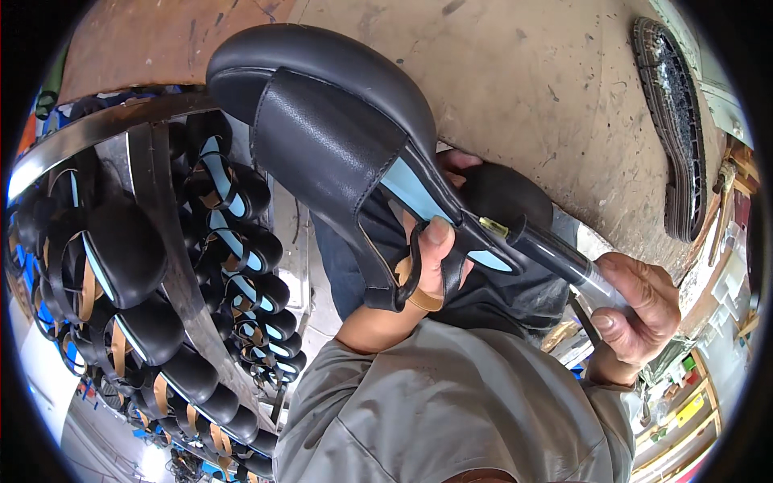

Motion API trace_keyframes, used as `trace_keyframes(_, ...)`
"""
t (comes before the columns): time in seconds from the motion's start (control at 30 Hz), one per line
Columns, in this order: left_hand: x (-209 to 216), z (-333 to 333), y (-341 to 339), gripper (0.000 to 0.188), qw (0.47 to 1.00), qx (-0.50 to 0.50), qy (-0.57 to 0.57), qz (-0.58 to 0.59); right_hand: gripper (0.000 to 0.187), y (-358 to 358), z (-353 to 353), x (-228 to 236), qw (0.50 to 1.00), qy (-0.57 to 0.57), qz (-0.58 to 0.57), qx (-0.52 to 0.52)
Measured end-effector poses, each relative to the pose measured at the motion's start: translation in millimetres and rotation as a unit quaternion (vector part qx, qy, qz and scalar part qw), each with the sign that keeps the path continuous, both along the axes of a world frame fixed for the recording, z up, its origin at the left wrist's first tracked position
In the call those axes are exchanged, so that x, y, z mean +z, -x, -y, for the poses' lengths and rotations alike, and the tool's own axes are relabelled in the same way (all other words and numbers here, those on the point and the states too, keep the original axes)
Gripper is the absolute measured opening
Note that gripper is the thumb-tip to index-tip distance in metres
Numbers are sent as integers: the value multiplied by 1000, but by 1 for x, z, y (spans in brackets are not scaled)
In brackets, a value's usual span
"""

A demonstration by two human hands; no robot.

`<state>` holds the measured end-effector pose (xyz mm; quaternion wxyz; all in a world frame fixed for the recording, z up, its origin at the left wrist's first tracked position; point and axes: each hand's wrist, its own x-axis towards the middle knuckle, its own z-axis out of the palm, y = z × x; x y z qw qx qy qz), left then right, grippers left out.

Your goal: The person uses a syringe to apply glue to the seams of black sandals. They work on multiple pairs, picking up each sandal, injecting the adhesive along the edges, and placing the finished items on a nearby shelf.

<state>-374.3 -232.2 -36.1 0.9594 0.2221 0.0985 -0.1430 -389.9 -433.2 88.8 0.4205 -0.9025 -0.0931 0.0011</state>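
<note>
A black leather slingback shoe (pixel 330 137) with a light blue insole fills the middle of the view, its toe pointing to the upper left. My left hand (pixel 436 245) is closed on it near the heel, the thumb over the strap and some fingertips showing at the far side. My right hand (pixel 638 306) grips the clear-wrapped end of a dark, tube-like tool (pixel 555 253). The tool's yellowish tip lies at the shoe's heel edge; whether it touches I cannot tell. A dark rounded shape (pixel 511 193) sits behind the heel, partly hidden.
To my left, a metal rack (pixel 153 193) carries several similar black shoes (pixel 125 249) with blue insoles and tan straps. A dark shoe sole (pixel 675 129) lies on the worn tan worktop (pixel 547 88) at the far right. Wooden framing (pixel 684 410) stands at the lower right.
</note>
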Motion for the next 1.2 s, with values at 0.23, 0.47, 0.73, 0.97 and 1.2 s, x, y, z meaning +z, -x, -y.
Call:
trace_keyframes(0.23, -1, -1, -1, 41, 1000, 5, -15, 7, 45, -8, 2, 4, 997, 29, 21, 62)
trace_keyframes(0.47, -5, 2, -1, 40, 997, 20, -69, 38, 36, -19, -3, 26, 983, 133, 63, 105)
trace_keyframes(0.73, -6, -5, 3, 38, 999, -7, -42, 7, 33, -20, -8, 38, 972, 199, 77, 99)
trace_keyframes(0.97, 1, -2, 0, 36, 998, 1, 50, 29, 30, -13, -7, 45, 968, 224, 73, 92)
trace_keyframes(1.2, 2, 1, 0, 37, 997, 10, 64, 42, 29, -7, -7, 51, 961, 246, 75, 102)
